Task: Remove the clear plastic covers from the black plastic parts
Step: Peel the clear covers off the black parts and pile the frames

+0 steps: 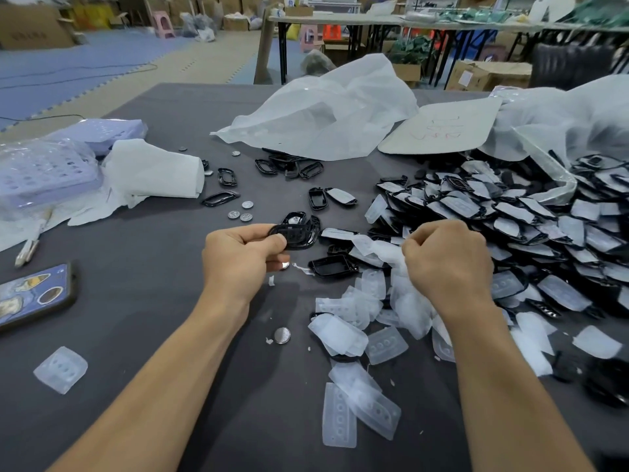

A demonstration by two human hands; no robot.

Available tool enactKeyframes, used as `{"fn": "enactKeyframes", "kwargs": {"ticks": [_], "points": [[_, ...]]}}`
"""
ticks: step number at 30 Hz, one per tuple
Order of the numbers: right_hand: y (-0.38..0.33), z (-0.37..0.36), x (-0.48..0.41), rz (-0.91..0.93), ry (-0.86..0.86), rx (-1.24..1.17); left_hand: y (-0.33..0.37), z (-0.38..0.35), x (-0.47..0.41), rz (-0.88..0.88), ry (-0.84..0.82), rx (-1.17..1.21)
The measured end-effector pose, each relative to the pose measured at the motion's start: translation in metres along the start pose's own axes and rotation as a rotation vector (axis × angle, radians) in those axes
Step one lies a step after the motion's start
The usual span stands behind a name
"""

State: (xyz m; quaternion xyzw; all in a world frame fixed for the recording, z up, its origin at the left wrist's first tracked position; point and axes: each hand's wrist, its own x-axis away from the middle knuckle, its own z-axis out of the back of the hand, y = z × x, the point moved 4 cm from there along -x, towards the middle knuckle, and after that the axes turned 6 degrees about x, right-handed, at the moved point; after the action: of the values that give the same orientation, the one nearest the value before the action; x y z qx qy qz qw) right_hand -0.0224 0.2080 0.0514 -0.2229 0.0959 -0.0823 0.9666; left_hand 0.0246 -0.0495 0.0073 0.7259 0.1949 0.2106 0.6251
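Note:
My left hand (238,258) pinches a bare black plastic part (299,235) between thumb and fingers, above the table's middle. My right hand (449,264) is curled into a fist to the right of it, gripping a clear plastic cover (384,250) that trails from its fingers. Below the right hand lies a heap of removed clear covers (360,321). A large pile of covered black parts (531,219) spreads across the right side. Several bare black parts (289,165) lie further back.
The dark grey table (143,301) also holds a phone (34,294) at the left edge, coin cells (282,335), a lone clear cover (61,369), white plastic bags (326,107), a cardboard sheet (442,127) and lilac trays (44,172).

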Motion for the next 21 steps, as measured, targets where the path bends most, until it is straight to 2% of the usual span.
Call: {"fn": "enactKeyframes", "kwargs": {"ticks": [2, 6, 9, 12, 14, 18, 21], "points": [[0.005, 0.006, -0.002, -0.003, -0.002, -0.006, 0.0, 0.0, -0.001, -0.005, 0.004, -0.01], [0.011, 0.004, -0.004, -0.003, -0.164, 0.156, 0.0, 0.0, -0.001, -0.018, 0.009, -0.041], [0.012, 0.005, -0.006, 0.006, -0.107, 0.112, 0.0, 0.0, 0.001, -0.023, 0.007, -0.067], [0.014, 0.009, -0.011, 0.036, -0.029, -0.14, -0.001, 0.0, 0.002, -0.033, 0.005, -0.099], [0.016, 0.012, -0.013, 0.017, -0.047, -0.373, -0.002, -0.001, 0.003, -0.035, -0.01, -0.114], [0.012, 0.011, -0.012, -0.057, -0.213, -0.877, -0.004, -0.006, 0.007, -0.055, -0.031, -0.16], [0.0, 0.006, -0.005, -0.078, -0.355, -1.142, -0.005, -0.009, 0.01, -0.043, -0.068, -0.157]]}}
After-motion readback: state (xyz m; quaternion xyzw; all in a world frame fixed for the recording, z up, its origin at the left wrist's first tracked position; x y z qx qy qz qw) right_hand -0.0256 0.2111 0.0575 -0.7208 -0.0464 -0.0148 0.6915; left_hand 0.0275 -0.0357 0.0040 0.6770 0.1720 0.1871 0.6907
